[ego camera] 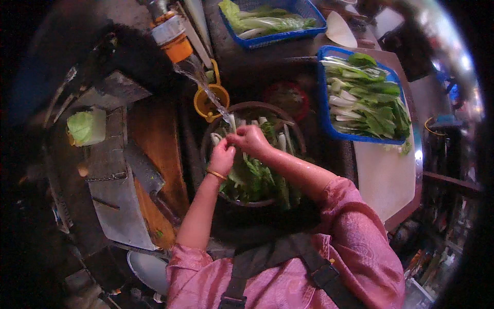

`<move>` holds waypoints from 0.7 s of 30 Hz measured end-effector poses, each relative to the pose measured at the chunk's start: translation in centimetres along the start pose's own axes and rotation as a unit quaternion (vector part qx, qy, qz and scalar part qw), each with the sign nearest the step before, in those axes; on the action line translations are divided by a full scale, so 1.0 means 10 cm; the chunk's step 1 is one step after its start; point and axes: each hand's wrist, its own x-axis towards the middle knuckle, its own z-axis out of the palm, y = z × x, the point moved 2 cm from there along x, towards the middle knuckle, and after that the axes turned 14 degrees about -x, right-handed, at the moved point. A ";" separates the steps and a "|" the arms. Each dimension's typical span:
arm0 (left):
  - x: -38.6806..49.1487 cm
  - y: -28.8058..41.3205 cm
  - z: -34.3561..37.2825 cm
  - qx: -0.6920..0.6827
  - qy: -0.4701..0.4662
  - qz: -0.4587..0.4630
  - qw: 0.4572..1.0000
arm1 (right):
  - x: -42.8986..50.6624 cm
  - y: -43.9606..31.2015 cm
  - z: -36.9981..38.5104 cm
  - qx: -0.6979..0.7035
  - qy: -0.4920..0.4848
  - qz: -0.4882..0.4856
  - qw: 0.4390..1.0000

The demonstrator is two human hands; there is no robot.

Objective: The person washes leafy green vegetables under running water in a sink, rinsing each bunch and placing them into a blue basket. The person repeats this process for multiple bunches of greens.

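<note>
My left hand (222,157), with a bangle at the wrist, meets my right hand (252,141) above a round basin (266,105). Between them they pinch a pale leafy-green stalk (232,121), whose white end points up. A stream of water (210,92) runs from an orange and grey tap nozzle (171,38) and strikes that end. Below my forearms, loose leafy greens (251,177) with white stems fill the basin. My fingers hide the middle of the held stalk, so its leaf end cannot be told from the greens beneath.
A yellow strainer (195,104) hangs beside the basin. To the right, a blue basket (323,96) of greens overlaps a white cutting board (386,181); another blue basket (278,41) stands behind. At left, a cleaver (144,166) lies on a wooden board (158,143), near a cut cabbage (83,126).
</note>
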 end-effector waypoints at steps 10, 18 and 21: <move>0.04 0.39 -0.16 -0.206 -0.054 -0.064 0.975 | 0.45 0.00 0.02 0.329 -0.124 0.112 0.930; 0.19 0.36 -0.12 -0.091 0.055 -0.092 0.990 | 0.31 0.08 -0.16 0.263 -0.242 0.070 0.932; 0.20 0.38 -0.08 -0.216 0.101 -0.107 0.965 | 0.30 0.09 -0.18 0.337 -0.234 0.034 0.911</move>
